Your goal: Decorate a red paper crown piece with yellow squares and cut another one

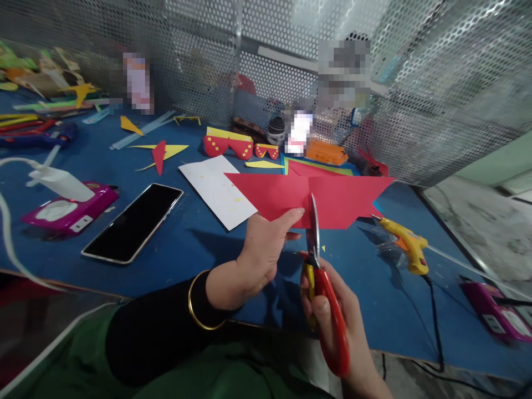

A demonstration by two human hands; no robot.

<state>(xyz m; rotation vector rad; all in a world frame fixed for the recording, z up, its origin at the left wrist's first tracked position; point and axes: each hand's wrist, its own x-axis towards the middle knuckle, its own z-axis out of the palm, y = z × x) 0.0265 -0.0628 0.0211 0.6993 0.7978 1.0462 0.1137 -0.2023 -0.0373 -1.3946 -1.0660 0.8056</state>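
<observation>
My left hand (261,249) pinches the lower edge of a red paper shape (344,202) with pointed ends, holding it above the blue table (187,238). My right hand (338,310) grips red-and-yellow-handled scissors (322,282). Their blades (313,227) point up and bite into the paper's bottom edge near its middle, just right of my left thumb. A gold bangle sits on my left wrist over a black sleeve.
A black phone (133,221) and a white sheet (218,191) lie to the left. A yellow glue gun (405,244) with its cord lies right. Red paper glasses (228,145), paper scraps and pink packages (68,208) lie about. Perforated metal screens (415,83) wall the back.
</observation>
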